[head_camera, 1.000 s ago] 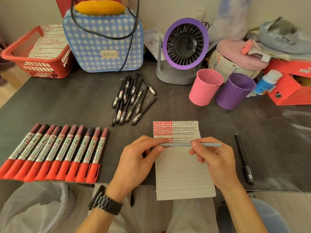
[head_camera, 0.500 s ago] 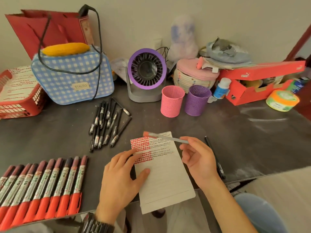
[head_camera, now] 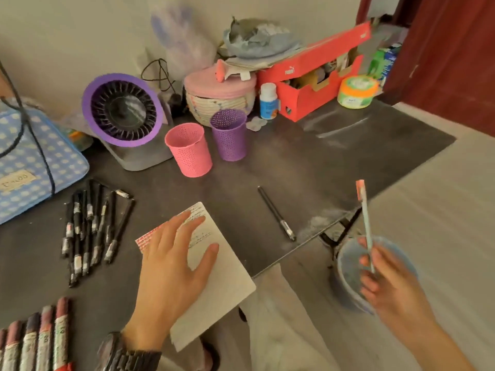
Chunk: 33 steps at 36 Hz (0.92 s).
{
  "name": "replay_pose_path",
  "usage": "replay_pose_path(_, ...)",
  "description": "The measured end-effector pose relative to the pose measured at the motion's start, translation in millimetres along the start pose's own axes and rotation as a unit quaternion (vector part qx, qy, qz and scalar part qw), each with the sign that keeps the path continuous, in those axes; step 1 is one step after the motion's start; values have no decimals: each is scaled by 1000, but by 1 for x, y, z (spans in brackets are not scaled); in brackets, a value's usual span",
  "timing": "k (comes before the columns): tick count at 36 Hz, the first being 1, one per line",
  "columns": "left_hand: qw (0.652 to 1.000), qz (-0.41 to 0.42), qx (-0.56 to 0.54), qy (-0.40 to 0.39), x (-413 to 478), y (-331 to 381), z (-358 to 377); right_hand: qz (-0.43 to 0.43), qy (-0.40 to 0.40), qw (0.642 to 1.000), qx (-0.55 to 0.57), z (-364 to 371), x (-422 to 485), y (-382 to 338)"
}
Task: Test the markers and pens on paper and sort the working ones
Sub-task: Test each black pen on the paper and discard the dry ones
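Right grip [head_camera: 393, 287] is clenched around the lower end of a thin pale-blue pen with a pink cap [head_camera: 366, 226]. The pen stands nearly upright, cap end up, and it's held out past the edge of the dark grey counter [head_camera: 294, 170], in front of a round bluish container [head_camera: 348, 266] that is too blurred to identify. Left grip [head_camera: 171, 266] is released, fingers spread and pressed flat on the white lined notepad [head_camera: 222, 285], whose far corner carries rows of red and dark test marks. A single black pen [head_camera: 276, 212] lies on the counter between the notepad and the right grip, touching neither. To the left of the notepad there's a loose heap of black pens [head_camera: 91, 226], and at the near-left corner a row of red-bodied markers [head_camera: 45, 341] lying side by side. Farther back, a pink mesh cup [head_camera: 188, 149] and a purple mesh cup [head_camera: 229, 135] stand just beside each other, next to a purple-rimmed desk fan [head_camera: 122, 111].
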<state>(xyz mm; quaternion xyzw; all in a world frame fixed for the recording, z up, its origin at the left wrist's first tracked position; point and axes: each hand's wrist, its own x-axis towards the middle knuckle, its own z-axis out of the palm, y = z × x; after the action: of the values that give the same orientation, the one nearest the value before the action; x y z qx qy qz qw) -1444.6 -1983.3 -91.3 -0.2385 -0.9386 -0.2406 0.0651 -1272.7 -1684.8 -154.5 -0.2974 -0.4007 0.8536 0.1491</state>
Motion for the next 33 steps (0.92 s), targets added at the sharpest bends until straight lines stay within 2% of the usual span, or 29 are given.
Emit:
replay_pose_path(6, 978, 184, 52, -81, 64, 86, 37, -7, 186, 982, 18, -57, 12, 31)
replay_pose_path(13, 933, 291, 121, -175, 105, 169, 104, 129, 311, 942, -7, -124, 35, 96)
replay_pose_path(17, 923, 286, 135, -218, 121, 190, 137, 219, 327, 918, -51, -150, 46, 125)
replay_pose_path(21, 930, 257, 118, -236, 122, 184, 161, 269, 331, 897, -118, -170, 61, 139)
replay_pose_path(26, 940, 244, 88, -220, 121, 175, 170, 285, 310, 877, -232, -183, 75, 142)
replay_pose_path(33, 945, 235, 75, -216, 123, 175, 173, 285, 329, 858, -273, -192, 97, 146)
